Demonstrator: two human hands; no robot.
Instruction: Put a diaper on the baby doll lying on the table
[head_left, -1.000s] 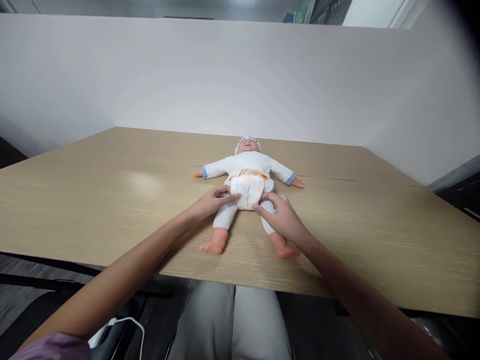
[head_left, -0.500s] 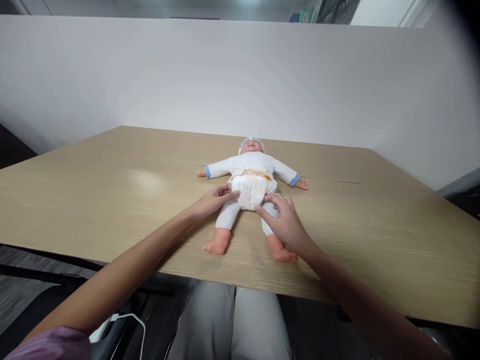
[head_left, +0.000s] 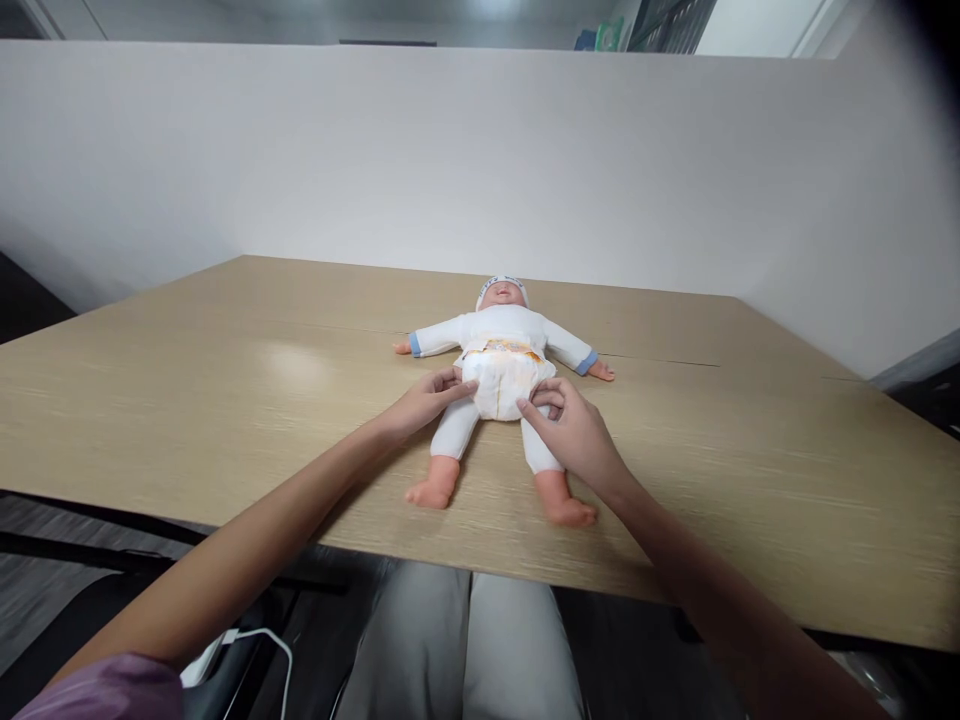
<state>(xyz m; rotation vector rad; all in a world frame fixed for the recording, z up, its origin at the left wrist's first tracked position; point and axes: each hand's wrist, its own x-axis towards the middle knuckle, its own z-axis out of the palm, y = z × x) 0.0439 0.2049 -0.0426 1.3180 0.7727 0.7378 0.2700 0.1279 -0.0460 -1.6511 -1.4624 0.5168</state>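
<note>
A baby doll (head_left: 504, 322) in a white suit with blue cuffs lies on its back, arms spread, feet towards me. Around its hips is a white diaper (head_left: 501, 388) with an orange printed band at the waist. My left hand (head_left: 431, 400) pinches the diaper's edge at the left leg, thumb on top and fingers partly hidden beneath. At the right leg my right hand (head_left: 574, 425) grips the opposite edge between thumb and curled fingers. Both of the doll's bare feet stick out below the white trouser legs.
The doll lies on a wide wooden table (head_left: 225, 400) with a seam across it. A white partition (head_left: 450, 150) rises behind the far edge. Below the near edge, a white cable (head_left: 281, 650) hangs beside a black chair at the left.
My right hand has shifted slightly up and right along the diaper's edge, its thumb moving off the middle. The left hand has stayed in place.
</note>
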